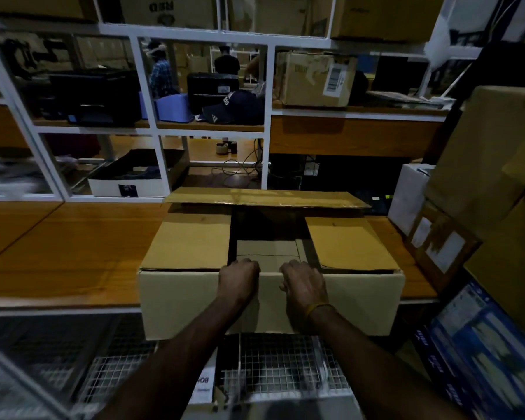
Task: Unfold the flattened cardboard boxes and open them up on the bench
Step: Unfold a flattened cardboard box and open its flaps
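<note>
Setting: dim storeroom; wooden bench (73, 253) running side to side, white shelf frame (152, 86) rising behind it.
Box: cardboard box (270, 301) standing opened up on the near edge of the bench, front wall hanging slightly past that edge.
Flaps: left flap (188, 244) and right flap (349, 244) of the box folded inward and lying roughly flat; back flap (267, 197) tilted up and away at the far side; dark gap between the side flaps, showing the box floor.
Left hand: left hand (238, 278) hooked over the top front edge of the box, left of centre, fingers curled down inside and clamped on the front wall.
Right hand: right hand (305, 286) gripping the same front edge just right of centre, fingers curled over the rim; yellow band (315, 308) on the wrist.
Spacing: hands near each other, not touching, with a strip of front wall between them.
Right of the box: stacked brown cartons (482, 165) and a white carton (409, 195) against them; blue printed carton (482, 344) lower and nearer.
Behind the box: shelf bays holding a dark cap (225, 109), a blue tub (173, 109), a black printer-like machine (94, 95), and a carton with a barcode label (315, 78).
Below the box: white wire mesh (285, 368) under the bench edge.
Far background: people partly seen through the shelf, blurred.
</note>
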